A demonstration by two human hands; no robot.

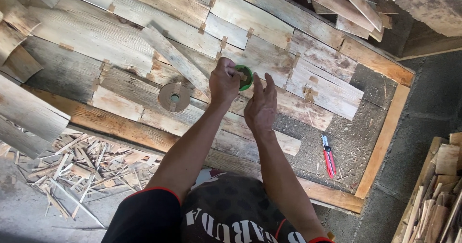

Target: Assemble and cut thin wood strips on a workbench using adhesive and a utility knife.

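Green plastic tape roll (246, 77) sits in the grip of the left hand (224, 82), fingers pinched around its near edge, over the joined wood veneer sheets (269, 55) laid on the table (385, 137). The roll lies just beyond and to the right of the left knuckles. The right hand (261, 107) is just below the roll, fingers spread and extended toward it, fingertips close to or touching the roll; contact cannot be confirmed. Both hands are near the roll; the left one carries it.

A brown tape roll (174, 97), flat and round with a centre hole, lies on the veneer well to the left of the hands. A loose veneer strip (175, 60) runs diagonally, long axis from upper left toward the left hand. A red utility knife (328, 156) lies on the bare table to the lower right, apart from both hands. Wood offcuts (82, 171) litter the floor at lower left
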